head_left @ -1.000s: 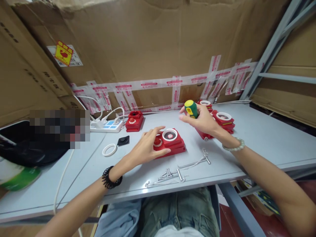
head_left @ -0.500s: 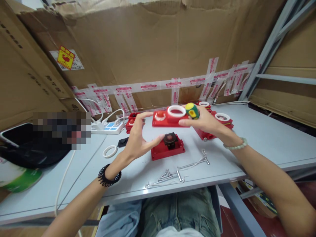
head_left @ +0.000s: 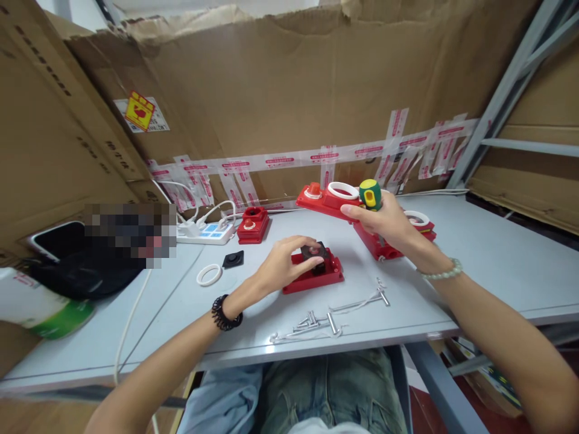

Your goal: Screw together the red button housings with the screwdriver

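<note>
My left hand (head_left: 283, 263) has its thumb and fingers closed round the black square part (head_left: 319, 253), which stands in the red base (head_left: 316, 281) on the table. Raised above and behind it, my right hand (head_left: 391, 222) holds the red cover (head_left: 328, 204), with its orange-red knob and white ring (head_left: 342, 191). A screwdriver with a green and yellow handle (head_left: 370, 195) is in the same hand; its shaft is mostly hidden. Silver screws and metal rods (head_left: 314, 321) lie in front of the red base.
A small red box (head_left: 252, 225) stands beside the white power strip (head_left: 210, 232). A black plate (head_left: 233, 259) and a loose white ring (head_left: 208, 275) lie at left. Another red assembly (head_left: 384, 247) sits behind my right hand. Cardboard (head_left: 271, 90) rises at the back.
My left hand has left the red cover and come down onto the black part, its fingers closing round it. My right hand has moved the cover up and right, tilting it.
</note>
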Demonstrator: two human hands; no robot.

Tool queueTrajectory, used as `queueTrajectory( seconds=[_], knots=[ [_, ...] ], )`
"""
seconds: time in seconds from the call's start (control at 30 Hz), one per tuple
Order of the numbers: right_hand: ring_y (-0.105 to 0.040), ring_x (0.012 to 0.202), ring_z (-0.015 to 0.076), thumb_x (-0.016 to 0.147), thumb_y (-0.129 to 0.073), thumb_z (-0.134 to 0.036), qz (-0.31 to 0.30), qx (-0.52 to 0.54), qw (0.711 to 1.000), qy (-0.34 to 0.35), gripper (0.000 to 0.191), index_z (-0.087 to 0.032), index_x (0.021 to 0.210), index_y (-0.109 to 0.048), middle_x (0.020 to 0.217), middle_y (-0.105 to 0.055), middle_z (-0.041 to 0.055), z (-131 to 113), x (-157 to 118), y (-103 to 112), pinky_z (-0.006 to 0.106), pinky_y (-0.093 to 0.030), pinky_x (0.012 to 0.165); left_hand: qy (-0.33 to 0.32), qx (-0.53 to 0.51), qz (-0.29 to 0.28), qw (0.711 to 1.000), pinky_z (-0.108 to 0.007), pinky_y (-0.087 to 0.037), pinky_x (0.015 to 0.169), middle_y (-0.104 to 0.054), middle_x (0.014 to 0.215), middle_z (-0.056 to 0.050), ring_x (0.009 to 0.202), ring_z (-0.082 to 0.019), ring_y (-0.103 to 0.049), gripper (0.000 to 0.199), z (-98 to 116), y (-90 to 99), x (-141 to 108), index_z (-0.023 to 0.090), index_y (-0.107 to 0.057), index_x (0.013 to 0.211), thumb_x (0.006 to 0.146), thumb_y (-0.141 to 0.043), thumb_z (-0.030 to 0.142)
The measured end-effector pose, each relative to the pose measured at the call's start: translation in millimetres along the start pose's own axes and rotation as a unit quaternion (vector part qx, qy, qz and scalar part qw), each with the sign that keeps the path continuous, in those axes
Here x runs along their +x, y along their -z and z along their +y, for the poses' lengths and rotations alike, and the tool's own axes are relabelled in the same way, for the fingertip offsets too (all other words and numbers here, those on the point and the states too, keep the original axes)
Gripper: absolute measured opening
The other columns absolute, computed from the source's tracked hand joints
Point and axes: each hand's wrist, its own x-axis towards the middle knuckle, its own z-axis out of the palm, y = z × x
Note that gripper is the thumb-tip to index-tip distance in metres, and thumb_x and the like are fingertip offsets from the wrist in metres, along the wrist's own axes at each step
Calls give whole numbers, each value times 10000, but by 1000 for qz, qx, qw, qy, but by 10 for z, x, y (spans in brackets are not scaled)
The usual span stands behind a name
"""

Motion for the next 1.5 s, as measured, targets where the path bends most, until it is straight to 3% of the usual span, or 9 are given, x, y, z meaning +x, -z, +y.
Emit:
queueTrajectory(
  seconds=[0.17,0.3,0.47,0.67,0.83,0.93,1.13,1.27,1.5],
  knots=[
    [-281,447,58,631,-823,-477,9,-20,1000,-4,493,-224,595,-402,492,-346,-78,-12,-14,1,244,-204,378,87,41,79,992,-352,-518,836,-745,1049,-82,917,-217,-683,315,-107,468,-220,199,-684,1046,836,-690,433],
    [-295,484,70,645,-816,-470,6,-44,999,18,492,-223,600,-392,523,-352,-68,-5,-29,-22,253,-212,409,145,131,104,975,-367,-494,831,-750,976,-70,863,-228,-660,356,-554,838,-547,199,-696,1026,833,-662,496],
    [-335,544,78,654,-804,-464,-10,-59,997,50,461,-207,622,-424,588,-397,-57,10,-38,-42,249,-254,463,207,187,24,960,-392,-494,841,-753,991,-81,897,-268,-675,399,-1101,1013,-816,194,-683,989,825,-616,551],
    [-386,587,83,657,-797,-460,-14,-78,994,70,396,-178,669,-519,632,-458,-48,28,-22,-31,236,-306,505,227,196,7,954,-412,-469,959,-659,1267,-98,1166,-308,-599,546,-847,1115,-913,200,-612,1186,825,-576,607],
    [-473,611,105,651,-804,-445,-44,-70,993,81,357,-176,754,-594,693,-562,-20,49,-45,-64,241,-379,524,213,224,-123,943,-477,-450,969,-678,1186,-89,1136,-318,-590,426,-633,1112,-1137,246,-652,1101,837,-592,575],
    [-572,710,142,629,-822,-418,-61,-93,986,122,416,-173,920,-653,831,-651,15,40,-105,-123,272,-464,619,174,228,-114,951,-510,-444,976,-653,1207,-105,1149,-319,-576,370,-566,1073,-1130,232,-638,1078,856,-603,525],
    [-655,713,190,647,-787,-475,-91,-260,948,159,646,-178,1193,-614,853,-719,40,-49,-296,-264,303,-492,653,-45,209,54,975,-439,-455,1015,-594,1263,-113,1221,-255,-537,316,30,804,-524,228,-524,1234,933,-580,303],
    [-619,582,165,691,-752,-467,-99,-359,903,217,642,-183,1245,-595,748,-717,19,-66,-387,-311,265,-428,557,-164,249,22,954,-485,-478,980,-542,1339,-155,1210,-288,-532,476,315,552,-95,233,-439,1368,931,-589,348],
    [-538,495,118,667,-766,-397,-88,-353,891,273,553,-170,1150,-623,686,-685,-14,-49,-415,-279,237,-365,495,-280,301,21,911,-442,-545,868,-599,1154,-187,1044,-280,-578,503,244,416,49,114,-442,1348,940,-564,381]
  ],
)
